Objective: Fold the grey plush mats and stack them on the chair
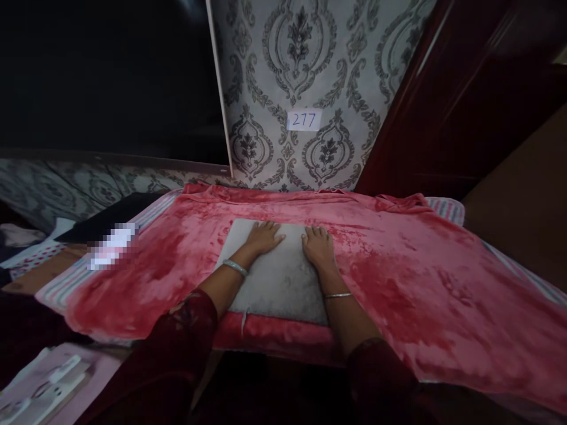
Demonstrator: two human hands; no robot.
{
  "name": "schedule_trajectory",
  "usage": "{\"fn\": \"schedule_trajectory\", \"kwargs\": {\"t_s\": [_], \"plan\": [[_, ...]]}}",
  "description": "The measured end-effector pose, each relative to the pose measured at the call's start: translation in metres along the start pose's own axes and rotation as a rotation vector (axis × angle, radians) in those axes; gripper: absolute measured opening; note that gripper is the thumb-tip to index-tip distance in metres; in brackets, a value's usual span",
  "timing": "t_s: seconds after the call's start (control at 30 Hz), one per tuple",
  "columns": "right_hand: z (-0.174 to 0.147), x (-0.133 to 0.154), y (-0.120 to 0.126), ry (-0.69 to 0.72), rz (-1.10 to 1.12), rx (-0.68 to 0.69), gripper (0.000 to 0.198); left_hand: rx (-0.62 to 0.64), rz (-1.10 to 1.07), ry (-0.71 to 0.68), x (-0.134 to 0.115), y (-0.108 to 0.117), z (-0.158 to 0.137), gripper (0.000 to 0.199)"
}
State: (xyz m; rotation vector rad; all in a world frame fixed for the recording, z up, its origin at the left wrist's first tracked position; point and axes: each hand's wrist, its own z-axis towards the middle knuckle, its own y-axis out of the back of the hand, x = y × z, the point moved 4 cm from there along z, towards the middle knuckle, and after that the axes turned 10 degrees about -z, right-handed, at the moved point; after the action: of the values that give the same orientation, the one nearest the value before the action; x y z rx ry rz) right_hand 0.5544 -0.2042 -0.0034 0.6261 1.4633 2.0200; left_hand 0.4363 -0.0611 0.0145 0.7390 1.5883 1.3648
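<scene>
A grey, roughly square piece of cloth [283, 277] lies flat on a red plush blanket [398, 260]. My left hand [264, 237] rests on its upper left part, palm down with the fingers stretched out. Near the upper right corner, my right hand [318, 245] presses flat on the same cloth, fingers spread. Neither hand grips anything. A thin light strip, like a tag or string, hangs from the cloth's near edge over the red blanket. The cloth's underside is hidden.
Striped bedding [446, 208] shows under the blanket's edges. Behind stand a patterned wall with a paper label [304, 120] reading 277, a large dark screen [106, 82] at left and a dark red glossy panel [447, 100] at right. A pink item [104, 366] lies at lower left.
</scene>
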Motion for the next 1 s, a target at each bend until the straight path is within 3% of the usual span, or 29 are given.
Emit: {"fn": "schedule_trajectory", "kwargs": {"t_s": [0.2,0.3,0.37,0.47,0.57,0.67,0.77,0.87,1.0], "plan": [[0.0,-0.001,-0.002,-0.003,0.029,0.002,0.049,0.013,-0.011,0.192,0.082,0.024,-0.021,0.062],[0.0,-0.002,-0.002,-0.009,0.05,0.0,0.049,0.021,-0.015,0.25,0.1,0.032,-0.034,0.062],[0.001,-0.002,0.0,-0.013,0.067,0.011,0.049,0.01,-0.008,0.292,0.099,0.039,-0.04,0.063],[0.004,-0.005,0.007,-0.052,0.123,0.037,0.049,-0.055,0.031,0.32,0.075,0.049,-0.051,0.064],[-0.004,-0.013,0.016,-0.073,0.279,-0.015,0.054,-0.097,0.056,0.133,0.019,0.042,-0.071,0.064],[-0.036,-0.019,0.021,0.006,0.525,-0.141,0.058,-0.075,0.031,-0.132,-0.047,0.013,-0.102,0.063],[-0.083,-0.021,0.019,0.064,0.706,-0.226,0.058,-0.021,0.013,-0.298,-0.097,-0.022,-0.13,0.064],[-0.117,-0.016,0.009,0.036,0.745,-0.201,0.057,0.013,0.032,-0.319,-0.117,-0.047,-0.143,0.066],[-0.127,-0.01,0.002,0.01,0.73,-0.188,0.057,-0.004,0.036,-0.297,-0.109,-0.052,-0.143,0.068]]}}
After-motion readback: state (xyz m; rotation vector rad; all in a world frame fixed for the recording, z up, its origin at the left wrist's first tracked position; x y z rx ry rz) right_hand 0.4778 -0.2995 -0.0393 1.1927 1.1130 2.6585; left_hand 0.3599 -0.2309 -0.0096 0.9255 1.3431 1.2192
